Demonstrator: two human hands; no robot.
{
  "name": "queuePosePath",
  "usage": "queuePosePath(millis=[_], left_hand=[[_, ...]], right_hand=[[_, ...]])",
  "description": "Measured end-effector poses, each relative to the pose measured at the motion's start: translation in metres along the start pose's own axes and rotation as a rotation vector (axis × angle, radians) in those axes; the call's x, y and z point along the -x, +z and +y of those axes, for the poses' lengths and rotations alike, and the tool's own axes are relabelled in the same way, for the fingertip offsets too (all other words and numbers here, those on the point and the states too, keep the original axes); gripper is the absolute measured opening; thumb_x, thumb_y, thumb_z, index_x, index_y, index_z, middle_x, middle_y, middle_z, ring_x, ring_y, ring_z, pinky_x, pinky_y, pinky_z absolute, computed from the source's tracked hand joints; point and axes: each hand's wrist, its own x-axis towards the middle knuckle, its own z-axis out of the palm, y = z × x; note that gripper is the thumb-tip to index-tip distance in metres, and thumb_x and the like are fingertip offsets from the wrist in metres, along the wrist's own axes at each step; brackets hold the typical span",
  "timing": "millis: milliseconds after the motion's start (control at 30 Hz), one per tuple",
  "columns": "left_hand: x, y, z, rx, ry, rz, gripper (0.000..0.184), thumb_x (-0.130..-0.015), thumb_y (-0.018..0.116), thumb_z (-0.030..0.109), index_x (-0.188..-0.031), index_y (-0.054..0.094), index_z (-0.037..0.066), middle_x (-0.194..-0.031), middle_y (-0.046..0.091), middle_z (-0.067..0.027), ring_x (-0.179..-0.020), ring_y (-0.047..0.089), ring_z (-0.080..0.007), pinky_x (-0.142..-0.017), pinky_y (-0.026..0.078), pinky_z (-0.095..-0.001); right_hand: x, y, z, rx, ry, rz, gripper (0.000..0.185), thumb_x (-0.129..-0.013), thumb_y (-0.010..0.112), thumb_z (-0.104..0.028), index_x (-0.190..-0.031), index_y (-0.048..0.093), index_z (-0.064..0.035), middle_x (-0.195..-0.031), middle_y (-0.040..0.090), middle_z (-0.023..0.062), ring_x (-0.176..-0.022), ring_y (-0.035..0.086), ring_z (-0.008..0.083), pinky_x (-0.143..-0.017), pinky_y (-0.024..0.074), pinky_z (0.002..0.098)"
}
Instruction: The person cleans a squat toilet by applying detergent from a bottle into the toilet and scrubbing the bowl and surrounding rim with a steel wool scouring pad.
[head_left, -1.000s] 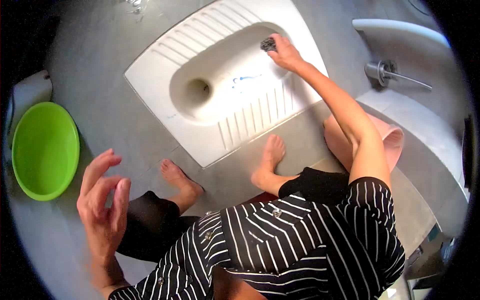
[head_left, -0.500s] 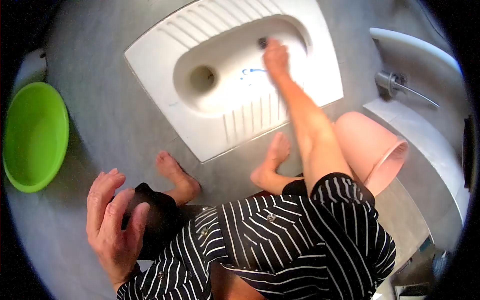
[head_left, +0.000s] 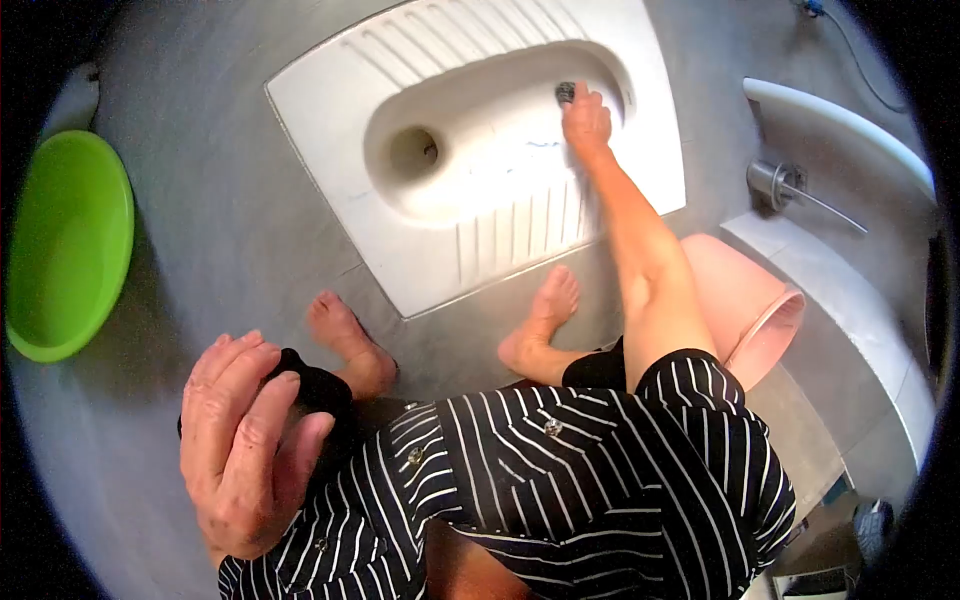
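My right hand (head_left: 588, 122) is closed on a dark scrubbing pad (head_left: 566, 93), which rests against the inner basin near the right end of the white squat toilet (head_left: 350, 190). A faint blue streak (head_left: 543, 144) lies in the basin, left of and below that hand. The dark drain hole (head_left: 414, 152) is at the basin's left end. My left hand (head_left: 243, 440) hangs in the air at the lower left, fingers loosely curved and apart, with nothing in it.
A green basin (head_left: 72, 245) stands at the far left. The pink bucket (head_left: 745, 305) lies on its side beside my right arm. Behind it are a curved white edge (head_left: 845, 120) and a metal fitting with a thin rod (head_left: 778, 185). My bare feet are on the grey floor.
My right hand has moved the pad about the basin, left and then back right. The blue streak has become fainter and smaller. My left hand has shifted slightly right and lower.
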Motion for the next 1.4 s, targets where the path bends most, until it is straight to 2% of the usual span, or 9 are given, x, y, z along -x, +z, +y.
queuePosePath(millis=[133,367,600,800,933,1033,1167,1267,1400], left_hand=[[-0.012,-0.011,-0.003,0.037,0.054,-0.016,0.033,-0.07,0.075,0.014,-0.093,0.062,-0.004,-0.101,0.063,-0.0213,-0.096,0.062,-0.0392,-0.086,0.049,-0.052],[-0.022,-0.027,-0.001,0.055,0.147,-0.073,0.035,-0.07,0.075,0.015,-0.094,0.062,-0.006,-0.098,0.062,-0.0218,-0.095,0.062,-0.0397,-0.085,0.049,-0.0531],[-0.022,-0.038,-0.005,0.031,0.209,-0.181,0.032,-0.073,0.073,0.013,-0.092,0.061,-0.01,-0.096,0.061,-0.0229,-0.091,0.062,-0.0388,-0.08,0.052,-0.0508],[-0.018,-0.036,-0.016,0.016,0.073,-0.203,0.033,-0.075,0.072,0.014,-0.095,0.061,-0.008,-0.097,0.061,-0.0217,-0.093,0.062,-0.0383,-0.082,0.052,-0.0504],[-0.012,-0.032,-0.02,-0.016,-0.051,-0.231,0.031,-0.077,0.071,0.016,-0.095,0.062,-0.008,-0.096,0.062,-0.0206,-0.094,0.062,-0.0376,-0.082,0.052,-0.0503],[-0.015,-0.036,-0.02,0.023,-0.045,-0.221,0.03,-0.079,0.07,0.017,-0.093,0.062,-0.009,-0.094,0.063,-0.0214,-0.093,0.062,-0.0374,-0.081,0.053,-0.0504],[-0.021,-0.04,-0.019,-0.007,0.044,-0.175,0.028,-0.081,0.067,0.016,-0.092,0.062,-0.01,-0.094,0.063,-0.023,-0.091,0.063,-0.037,-0.078,0.054,-0.0493],[-0.022,-0.043,-0.015,-0.016,0.103,-0.135,0.028,-0.082,0.066,0.016,-0.092,0.062,-0.01,-0.093,0.063,-0.0231,-0.09,0.063,-0.0369,-0.078,0.054,-0.0493],[-0.014,-0.046,-0.011,0.016,0.193,-0.107,0.028,-0.08,0.065,0.016,-0.091,0.062,-0.009,-0.093,0.063,-0.023,-0.089,0.063,-0.0368,-0.078,0.054,-0.0487]], right_hand=[[0.048,0.017,-0.037,-0.032,-0.209,-0.157,0.019,-0.081,0.053,-0.006,-0.097,0.06,0.0017,-0.092,0.064,0.0183,-0.08,0.063,0.0368,-0.072,0.0532,0.045],[0.058,-0.01,-0.141,-0.271,-0.506,-0.949,0.024,-0.078,0.059,-0.017,-0.096,0.067,-0.0024,-0.103,0.065,0.0179,-0.097,0.063,0.0327,-0.086,0.0496,0.0405],[0.035,-0.017,-0.179,-0.33,-0.245,-0.575,0.031,-0.085,0.06,-0.022,-0.106,0.058,0.0006,-0.103,0.063,0.0209,-0.104,0.058,0.0348,-0.088,0.0478,0.0445],[0.031,0.038,-0.211,-0.06,-0.635,-0.386,0.018,-0.083,0.055,-0.012,-0.096,0.063,-0.002,-0.094,0.065,0.0178,-0.093,0.063,0.0338,-0.08,0.051,0.0456],[0.058,0.093,-0.214,-0.057,-0.545,-0.458,0.026,-0.083,0.053,-0.014,-0.106,0.06,-0.0044,-0.102,0.063,0.0204,-0.095,0.062,0.0368,-0.08,0.0509,0.0467],[0.044,0.064,-0.215,-0.24,-0.428,-0.9,0.03,-0.084,0.054,-0.02,-0.106,0.061,-0.0008,-0.107,0.064,0.0203,-0.103,0.06,0.034,-0.09,0.0467,0.043],[0.054,-0.001,-0.179,-0.955,-0.263,-0.687,0.04,-0.085,0.053,-0.019,-0.122,0.054,-0.0054,-0.114,0.058,0.0214,-0.103,0.057,0.0352,-0.091,0.0453,0.043],[0.073,-0.02,-0.144,-0.57,-0.548,-0.715,0.039,-0.084,0.054,-0.016,-0.123,0.054,-0.0099,-0.11,0.057,0.0189,-0.099,0.057,0.0352,-0.088,0.0462,0.0428],[0.089,-0.049,-0.151,-0.737,-0.404,-0.442,0.04,-0.084,0.054,-0.011,-0.124,0.053,-0.0118,-0.104,0.055,0.0181,-0.093,0.057,0.0369,-0.083,0.0476,0.0423]])
